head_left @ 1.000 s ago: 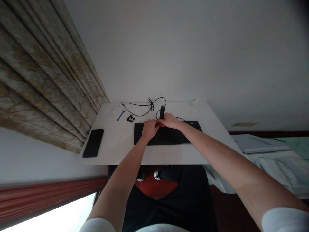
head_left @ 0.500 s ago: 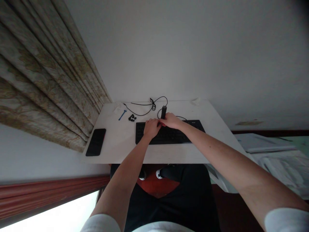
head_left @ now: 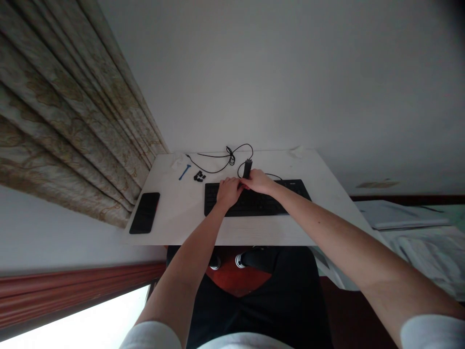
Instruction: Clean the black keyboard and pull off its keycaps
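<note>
A black keyboard (head_left: 261, 207) lies near the front of the white desk. My right hand (head_left: 258, 181) is closed on a dark stick-like tool (head_left: 247, 167), held upright over the keyboard's far edge; its top end looks rough and its lower end is hidden by my fingers. My left hand (head_left: 228, 192) rests on the left half of the keyboard with bent fingers, its thumb reaching to my right fingertips. Several small black pieces (head_left: 199, 176), which look like keycaps, lie beyond the keyboard's left end. Beside them is a thin blue tool (head_left: 184, 172).
A black phone (head_left: 144, 213) lies at the left of the white desk (head_left: 174, 213). A tied black cable (head_left: 231, 156) runs along the back, near the wall. Crumpled whitish scraps (head_left: 296, 151) sit at the back edge. A patterned curtain (head_left: 72, 97) hangs on the left.
The whole view has shifted very slightly. Both hands keep the same hold and place, with the dark tool still upright.
</note>
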Available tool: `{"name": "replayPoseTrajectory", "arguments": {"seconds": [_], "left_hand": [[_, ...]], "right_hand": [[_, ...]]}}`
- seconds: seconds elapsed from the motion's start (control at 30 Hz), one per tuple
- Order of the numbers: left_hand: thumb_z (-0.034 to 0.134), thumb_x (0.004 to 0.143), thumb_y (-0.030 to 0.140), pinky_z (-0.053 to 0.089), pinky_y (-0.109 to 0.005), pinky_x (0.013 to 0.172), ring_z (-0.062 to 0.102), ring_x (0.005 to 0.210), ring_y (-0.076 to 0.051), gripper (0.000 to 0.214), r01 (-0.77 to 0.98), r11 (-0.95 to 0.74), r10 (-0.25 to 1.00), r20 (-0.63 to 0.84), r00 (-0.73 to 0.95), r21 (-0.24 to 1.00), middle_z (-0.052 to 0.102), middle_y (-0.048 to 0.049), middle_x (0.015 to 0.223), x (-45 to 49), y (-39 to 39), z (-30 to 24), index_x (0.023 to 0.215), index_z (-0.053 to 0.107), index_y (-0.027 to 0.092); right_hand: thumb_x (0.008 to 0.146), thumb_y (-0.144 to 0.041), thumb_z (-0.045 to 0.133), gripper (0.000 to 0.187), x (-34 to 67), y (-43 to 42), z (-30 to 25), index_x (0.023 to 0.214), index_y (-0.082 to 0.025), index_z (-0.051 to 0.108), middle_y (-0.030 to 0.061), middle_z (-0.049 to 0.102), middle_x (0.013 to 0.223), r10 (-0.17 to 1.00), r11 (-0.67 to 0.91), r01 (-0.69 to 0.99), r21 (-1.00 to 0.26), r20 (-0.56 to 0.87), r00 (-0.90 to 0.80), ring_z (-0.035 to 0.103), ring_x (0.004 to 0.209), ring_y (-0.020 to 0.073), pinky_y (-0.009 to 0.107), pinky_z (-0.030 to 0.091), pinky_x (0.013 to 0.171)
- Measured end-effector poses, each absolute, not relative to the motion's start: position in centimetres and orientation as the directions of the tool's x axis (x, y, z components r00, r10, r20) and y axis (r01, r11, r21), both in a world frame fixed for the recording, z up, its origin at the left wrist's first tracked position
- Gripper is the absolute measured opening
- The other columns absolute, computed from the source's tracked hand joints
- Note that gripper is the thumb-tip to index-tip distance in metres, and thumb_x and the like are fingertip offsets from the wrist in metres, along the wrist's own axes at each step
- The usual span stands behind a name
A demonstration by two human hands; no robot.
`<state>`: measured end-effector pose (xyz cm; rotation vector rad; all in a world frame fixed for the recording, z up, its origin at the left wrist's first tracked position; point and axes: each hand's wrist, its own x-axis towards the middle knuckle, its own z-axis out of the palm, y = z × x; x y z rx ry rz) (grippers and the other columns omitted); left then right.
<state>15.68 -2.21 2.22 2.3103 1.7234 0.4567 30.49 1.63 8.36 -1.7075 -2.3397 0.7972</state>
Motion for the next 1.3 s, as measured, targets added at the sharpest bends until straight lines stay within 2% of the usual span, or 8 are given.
{"name": "replayPoseTrajectory", "arguments": {"seconds": [0.33,0.5,0.63,0.83,1.0,1.13,1.3], "left_hand": [[0.047,0.101,0.042,0.04,-0.042,0.095,0.058,0.111,-0.029,0.031,0.891,-0.287,0.958,0.129,0.257,0.353,0.07,-0.0114,0.108,15.8,-2.0,1.9,0.11,0.065,0.018],[0.048,0.101,0.039,0.04,-0.043,0.095,0.058,0.112,-0.029,0.029,0.888,-0.285,0.958,0.119,0.26,0.361,0.07,-0.011,0.11,15.8,-2.0,2.0,0.111,0.066,0.019],[0.049,0.101,0.037,0.039,-0.043,0.097,0.057,0.114,-0.028,0.025,0.872,-0.293,0.956,0.117,0.268,0.392,0.07,-0.0094,0.115,15.8,-2.1,2.1,0.111,0.066,0.022],[0.05,0.1,0.035,0.04,-0.042,0.098,0.058,0.112,-0.026,0.024,0.863,-0.287,0.958,0.12,0.261,0.415,0.07,-0.0077,0.115,15.7,-2.2,2.3,0.11,0.069,0.023],[0.053,0.098,0.035,0.043,-0.039,0.095,0.062,0.106,-0.024,0.024,0.843,-0.271,0.962,0.157,0.223,0.465,0.073,-0.0063,0.108,15.6,-2.2,2.4,0.106,0.071,0.022],[0.051,0.098,0.032,0.045,-0.037,0.094,0.065,0.104,-0.023,0.024,0.821,-0.24,0.97,0.163,0.181,0.517,0.075,-0.0062,0.105,15.6,-2.2,2.4,0.105,0.071,0.022],[0.054,0.098,0.034,0.048,-0.035,0.092,0.068,0.096,-0.021,0.029,0.781,-0.165,0.984,0.152,0.091,0.602,0.076,-0.0048,0.098,15.6,-2.2,2.3,0.121,0.065,0.021]], "right_hand": [[0.09,-0.03,0.06,0.026,29.4,1.8,8.4,0.083,-0.008,0.072,0.0196,0.073,0.078,0.943,0.198,0.898,-0.394,-0.173,-0.284,0.072,0.078,0.0277,0.028,0.048,0.061],[0.09,-0.028,0.059,0.024,29.2,1.5,8.8,0.083,-0.009,0.072,0.0194,0.073,0.078,0.95,0.181,0.892,-0.414,-0.161,-0.267,0.072,0.08,0.028,0.028,0.05,0.063],[0.09,-0.026,0.061,0.023,28.5,2.8,11.1,0.08,-0.009,0.071,0.0179,0.072,0.074,0.957,0.181,0.87,-0.459,-0.123,-0.263,0.072,0.084,0.0276,0.027,0.052,0.069],[0.088,-0.023,0.063,0.02,28.0,3.8,13.8,0.076,-0.009,0.07,0.0147,0.073,0.072,0.92,0.108,0.773,-0.625,-0.232,-0.316,0.072,0.069,0.0221,0.025,0.054,0.065],[0.085,-0.025,0.07,0.017,30.2,2.9,11.1,0.077,-0.01,0.071,0.0137,0.074,0.07,0.945,0.021,0.723,-0.691,-0.223,-0.241,0.073,0.072,0.0231,0.024,0.056,0.066],[0.09,-0.024,0.065,0.017,31.7,2.6,8.3,0.079,-0.012,0.07,0.013,0.075,0.077,0.938,-0.112,0.576,-0.81,-0.278,-0.209,0.072,0.07,0.0198,0.026,0.059,0.066],[0.09,-0.027,0.067,0.019,32.1,2.3,6.5,0.079,-0.012,0.068,0.0132,0.075,0.077,0.936,-0.164,0.489,-0.857,-0.292,-0.198,0.073,0.071,0.0187,0.028,0.062,0.068]]}}
